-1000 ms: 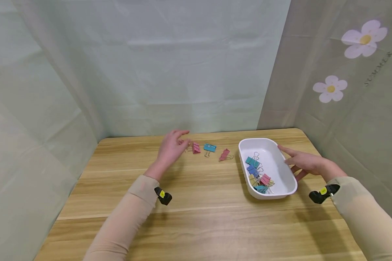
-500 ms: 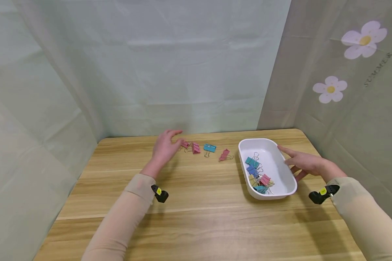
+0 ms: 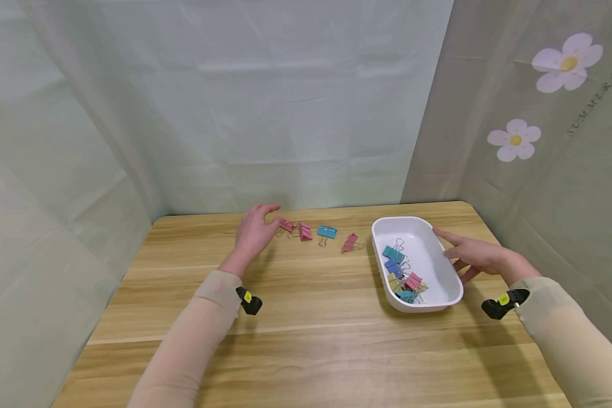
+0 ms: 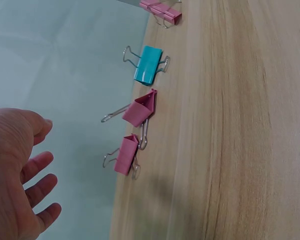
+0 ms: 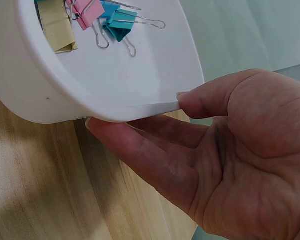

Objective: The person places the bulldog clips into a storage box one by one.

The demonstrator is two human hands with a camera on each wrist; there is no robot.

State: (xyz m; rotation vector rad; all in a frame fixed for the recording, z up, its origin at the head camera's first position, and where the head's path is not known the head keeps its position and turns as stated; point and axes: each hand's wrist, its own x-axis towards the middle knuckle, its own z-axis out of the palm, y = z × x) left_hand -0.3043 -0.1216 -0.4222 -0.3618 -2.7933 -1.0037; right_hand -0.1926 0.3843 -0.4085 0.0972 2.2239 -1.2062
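My left hand (image 3: 255,231) is beside the leftmost pink binder clip (image 3: 288,225), its fingers relaxed. In the left wrist view this hand (image 4: 15,175) holds nothing and a gap separates it from the clips. A second pink binder clip (image 4: 140,108), a teal binder clip (image 4: 148,65) and another pink binder clip (image 3: 349,243) lie further right in a loose row. My right hand (image 3: 476,256) grips the right rim of a white tray (image 5: 65,95), thumb on the rim and fingers against the outer wall. Teal, blue, yellow and pink binder clips (image 3: 413,280) are heaped along the tray's left side.
Everything stands on a wooden table (image 3: 306,351). A pale curtain (image 3: 285,113) rises just behind its far edge, close to the row of clips. More curtain, printed with white flowers (image 3: 515,139), hangs on the right.
My left hand has drawn back to the left, uncovering the leftmost pink binder clip, which stays on the table. The right hand and the tray have kept their place.
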